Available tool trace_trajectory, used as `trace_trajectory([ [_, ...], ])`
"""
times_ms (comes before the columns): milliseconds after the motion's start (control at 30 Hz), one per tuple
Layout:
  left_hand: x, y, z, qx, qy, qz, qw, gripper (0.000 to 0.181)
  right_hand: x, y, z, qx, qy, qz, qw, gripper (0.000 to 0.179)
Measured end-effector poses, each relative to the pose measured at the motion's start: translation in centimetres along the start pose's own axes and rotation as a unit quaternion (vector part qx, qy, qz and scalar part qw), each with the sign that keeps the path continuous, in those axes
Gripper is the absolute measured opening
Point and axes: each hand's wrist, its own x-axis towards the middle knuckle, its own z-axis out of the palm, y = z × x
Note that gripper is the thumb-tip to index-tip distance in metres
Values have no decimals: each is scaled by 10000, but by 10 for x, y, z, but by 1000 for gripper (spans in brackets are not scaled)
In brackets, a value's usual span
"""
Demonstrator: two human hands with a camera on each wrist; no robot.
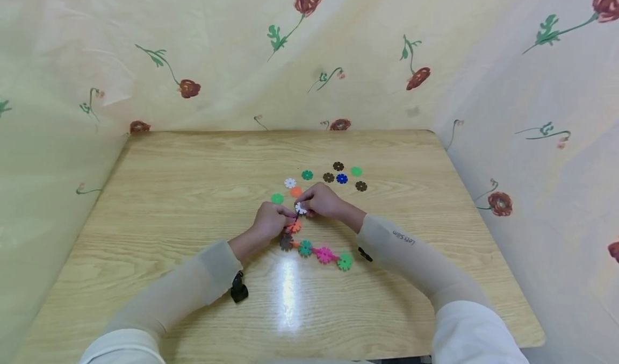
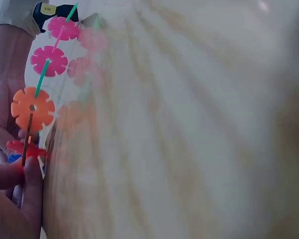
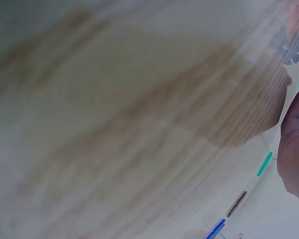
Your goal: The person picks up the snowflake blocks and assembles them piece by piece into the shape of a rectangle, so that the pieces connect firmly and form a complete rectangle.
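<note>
White disc (image 1: 300,208): pinched by the right hand (image 1: 323,200), just beside the end of the chain (image 1: 324,254)
Left hand (image 1: 269,223): pinching that end near an orange disc (image 1: 295,226), can't tell which piece tbh
Chain: along the wood table (image 1: 145,245), bends right to a green disc (image 1: 345,261)
Loose discs (image 1: 342,178): beyond the hands, browns, greens, one blue

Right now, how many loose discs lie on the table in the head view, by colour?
Brown discs: 3
Light green discs: 2
Dark green disc: 1
White disc: 1
Blue disc: 1
Orange disc: 1
Total: 9
</note>
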Motion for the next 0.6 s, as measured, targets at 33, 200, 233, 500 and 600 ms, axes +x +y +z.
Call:
trace_trajectory([
  [33,0,0,1,35,34,12,10000,13,0,0,0,-40,-21,-9,10000,17],
  [200,-2,0,2,181,156,67,9997,14,-2,0,-2,-313,-134,-102,9994,16],
  [233,-2,0,2,188,157,70,9997,15,-2,-1,-2,-316,-159,-121,9993,16],
  [500,-4,0,-1,-181,-38,78,9998,13,-2,0,-9,260,-485,13,9985,25],
  [600,-3,4,-5,-355,-361,-90,9987,15,-1,0,-10,612,-502,111,9968,26],
])
